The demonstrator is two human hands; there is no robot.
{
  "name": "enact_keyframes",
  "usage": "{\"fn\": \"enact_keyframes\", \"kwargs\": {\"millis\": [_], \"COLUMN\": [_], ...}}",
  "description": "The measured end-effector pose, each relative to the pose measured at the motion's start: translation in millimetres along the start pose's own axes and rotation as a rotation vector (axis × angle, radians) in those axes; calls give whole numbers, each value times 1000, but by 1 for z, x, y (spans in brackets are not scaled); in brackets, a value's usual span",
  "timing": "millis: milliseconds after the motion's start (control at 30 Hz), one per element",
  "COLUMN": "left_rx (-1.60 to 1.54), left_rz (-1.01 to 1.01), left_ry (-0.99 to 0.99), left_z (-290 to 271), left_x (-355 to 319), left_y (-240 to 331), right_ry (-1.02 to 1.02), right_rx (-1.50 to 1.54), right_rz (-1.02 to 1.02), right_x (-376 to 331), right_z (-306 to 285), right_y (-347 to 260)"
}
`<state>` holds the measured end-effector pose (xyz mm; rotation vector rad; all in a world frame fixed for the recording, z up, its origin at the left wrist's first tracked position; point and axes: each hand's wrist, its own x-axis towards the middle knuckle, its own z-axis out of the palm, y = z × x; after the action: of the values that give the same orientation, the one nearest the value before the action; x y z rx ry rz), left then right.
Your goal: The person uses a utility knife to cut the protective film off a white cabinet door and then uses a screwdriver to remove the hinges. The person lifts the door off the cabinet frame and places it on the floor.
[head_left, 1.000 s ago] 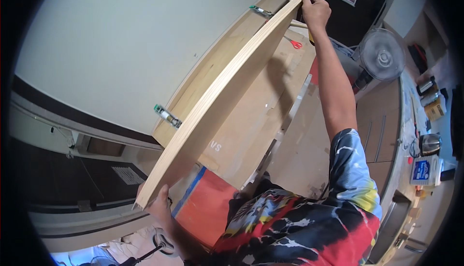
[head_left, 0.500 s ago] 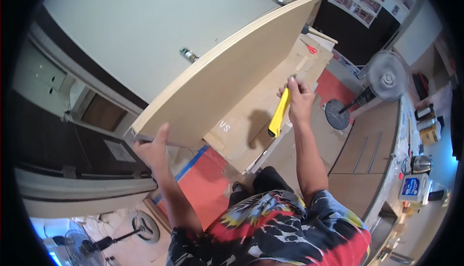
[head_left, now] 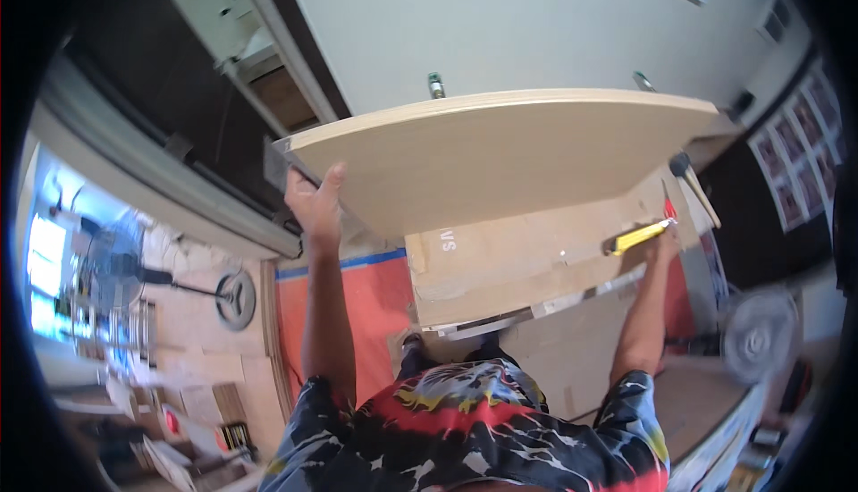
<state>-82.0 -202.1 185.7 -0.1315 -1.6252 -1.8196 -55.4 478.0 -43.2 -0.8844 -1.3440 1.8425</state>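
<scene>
A large pale wooden board (head_left: 500,148) leans out from the white wall, resting on a flat cardboard box (head_left: 518,269). My left hand (head_left: 315,201) is raised and grips the board's left end from below. My right hand (head_left: 663,243) reaches out to the cardboard's right side and holds a yellow utility knife (head_left: 636,237) against it. My patterned shirt fills the bottom of the view.
Two metal clamps (head_left: 435,85) stick up behind the board. A mallet (head_left: 693,184) lies past the knife. A floor fan (head_left: 758,336) stands at the right, another fan with a round base (head_left: 237,298) at the left. An orange mat (head_left: 366,304) covers the floor.
My right hand let go of the board's far end, took up the yellow knife and moved it down to the cardboard. My left hand stays under the board. The view has swung round.
</scene>
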Motion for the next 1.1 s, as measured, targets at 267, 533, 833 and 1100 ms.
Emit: {"fn": "enact_keyframes", "kwargs": {"millis": [267, 533, 833, 1100], "left_rx": [108, 293, 500, 396], "left_rz": [59, 219, 345, 317], "left_ry": [120, 233, 290, 343], "left_z": [-9, 10, 13, 26], "left_x": [-8, -4, -1, -5], "left_y": [-13, -34, -44, -36], "right_ry": [-103, -1121, -1011, -837], "right_rx": [-368, -118, -182, -448], "right_rz": [-706, -1653, -1822, -1676], "right_x": [-134, -365, -379, -149], "right_z": [108, 305, 351, 218], "right_y": [-118, -227, -198, -267]}}
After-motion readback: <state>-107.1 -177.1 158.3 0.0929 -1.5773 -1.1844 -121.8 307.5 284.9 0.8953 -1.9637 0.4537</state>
